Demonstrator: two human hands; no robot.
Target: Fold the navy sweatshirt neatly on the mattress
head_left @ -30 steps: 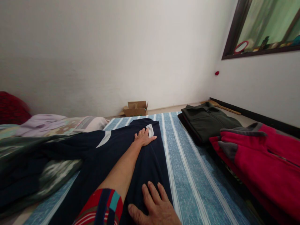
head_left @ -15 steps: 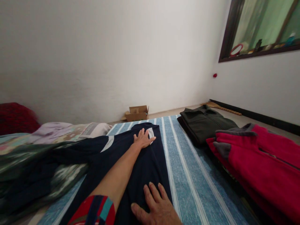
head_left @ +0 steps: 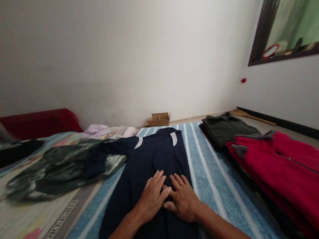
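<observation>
Fingers of both hands spread loosely, palms down, gripping nothing; left hand [head_left: 151, 200] and right hand [head_left: 184, 201] side by side, thumbs toward each other, on the lower part of a navy shirt [head_left: 143, 166]. Shirt lies lengthwise on a blue-and-white striped cloth [head_left: 224, 186], collar at the far end, pale patches at the shoulders. One sleeve runs out left, its end over a green camouflage garment [head_left: 62, 169], which lies mostly on a patterned cover [head_left: 25, 212]. Right of the shirt, across bare stripes: a folded dark green jacket [head_left: 229, 127], and nearer, a folded pink-red fleece [head_left: 284, 162] with grey trim, on top of other clothes. Beyond the cloth's far edge, an open cardboard box [head_left: 159, 120] near the wall [head_left: 159, 59].
</observation>
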